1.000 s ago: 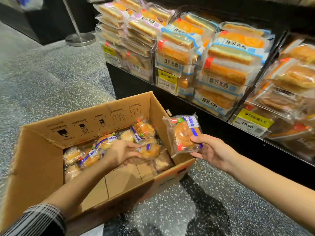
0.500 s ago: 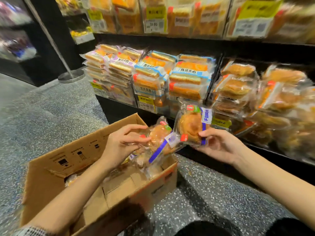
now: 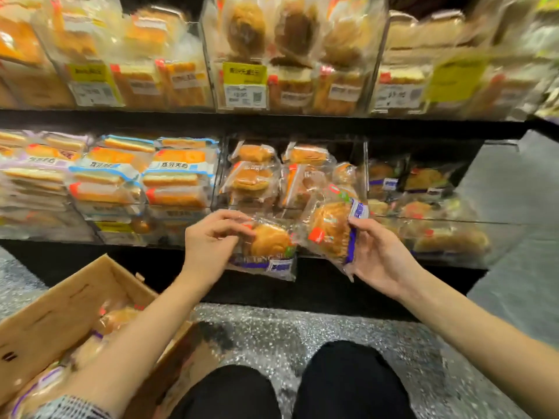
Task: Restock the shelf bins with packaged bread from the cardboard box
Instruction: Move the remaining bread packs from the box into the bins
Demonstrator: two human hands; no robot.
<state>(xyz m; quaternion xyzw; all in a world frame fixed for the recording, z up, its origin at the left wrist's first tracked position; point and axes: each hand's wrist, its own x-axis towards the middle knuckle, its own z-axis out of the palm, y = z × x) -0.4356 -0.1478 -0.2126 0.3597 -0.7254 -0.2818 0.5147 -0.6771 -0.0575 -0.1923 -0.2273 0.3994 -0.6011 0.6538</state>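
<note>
While the left hand (image 3: 208, 243) pinches one bread packet (image 3: 267, 246) by its edge, the right hand (image 3: 378, 255) grips a second packet (image 3: 331, 228) — both held up just before the lower shelf bins (image 3: 290, 213). More packets lie in the cardboard box (image 3: 60, 313) at lower left.

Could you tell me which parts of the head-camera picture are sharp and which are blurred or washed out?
In the head view the upper shelf bins are motion-smeared and glary, their price labels unreadable; the bread packet in the left hand and the one in the right hand are fairly clear; the cardboard box is soft; wide-angle distortion stretches the edges.
</note>
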